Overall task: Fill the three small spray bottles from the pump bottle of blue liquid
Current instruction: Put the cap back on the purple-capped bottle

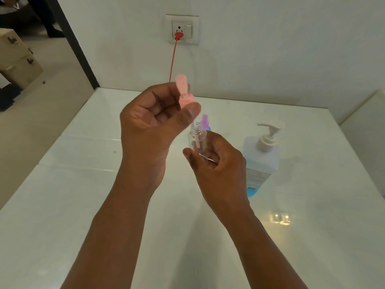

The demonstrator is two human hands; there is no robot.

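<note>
A person stands at a white desk (73,205) with both hands raised over it, seen from a head-worn camera looking down. Places here are given relative to the pump bottle (261,161), which stands upright on the desk at the right of the scene, holding pale blue liquid.

Well to the left of the pump bottle and higher in the view, the left hand (152,122) is closed around a pink spray cap (184,94), pinching its collar between thumb and curled fingers. The cap is off its bottle. Its nozzle points up, and its thin dip tube (196,140) hangs down into the neck of the bottle below.

Just left of the pump bottle, the right hand (216,161) grips a clear small spray bottle (198,136) by its lower body, fingers and thumb curled around it, holding it upright. The bottle looks empty.

Behind that bottle, a purple spray cap (205,121) shows, with a hint of blue just below it. This is likely a second small bottle on the desk, but its fill level cannot be told. A third small bottle is not clearly visible.

The task appears to be at an early stage: one bottle is opened and unfilled, and the pump stands untouched. Pumping liquid into all three bottles, and recapping them, seems to remain.
</note>
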